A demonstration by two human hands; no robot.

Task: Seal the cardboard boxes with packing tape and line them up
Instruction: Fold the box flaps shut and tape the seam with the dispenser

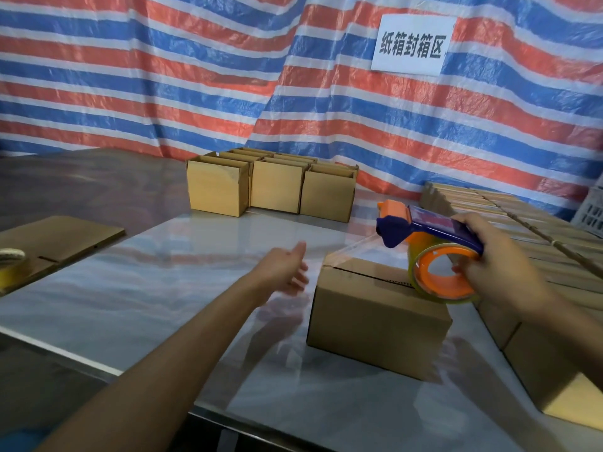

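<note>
Two hands: the left hand (287, 269) and right hand (496, 265) are both out over the bench (195, 256).
Left: fingers straight and spread, holding nothing, in the air just left of the box (375, 318); blurred.
Right: fingers curled round the blue-and-orange tape dispenser (434, 230), held over the right side of the box top.
Box: stands near the bench's front edge, with its top flaps closed and the seam showing.
Tape: a clear strip of tape (352, 252) stretches from the dispenser to the far left corner of the box top.
Back: open boxes (277, 190) are clustered in front of the striped tarp (195, 76).
Right side: closed boxes (522, 230) are packed in rows.
Left edge: flat cardboard (62, 239) carries a tape roll (9, 265).
Wall: a white sign (411, 44) hangs on the tarp.
</note>
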